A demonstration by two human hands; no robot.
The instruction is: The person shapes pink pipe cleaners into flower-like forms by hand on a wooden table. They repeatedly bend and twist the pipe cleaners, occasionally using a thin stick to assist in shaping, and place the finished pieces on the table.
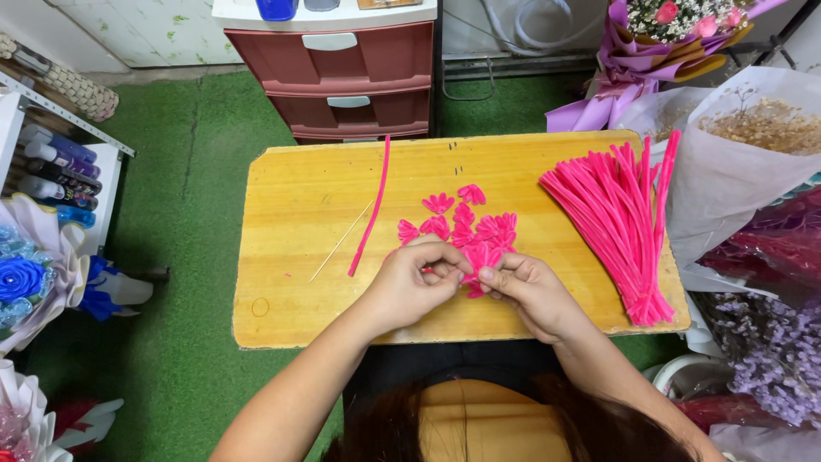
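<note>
A: Hand status?

B: Left hand and right hand are met at table centre, near the front edge; a folded pink pipe-cleaner piece is pinched betw. both sets of fingertips.

A: Clearance?

B: Bare wooden table is seen to the left, w/ one straight pipe cleaner and a thin stick. The right edge is taken up by the pipe-cleaner bundle; finished petals are laid just behind the hands.

Both forearms are bare, with no sleeves down to the left hand and right hand. Long dark hair hangs over a yellow-orange top.
</note>
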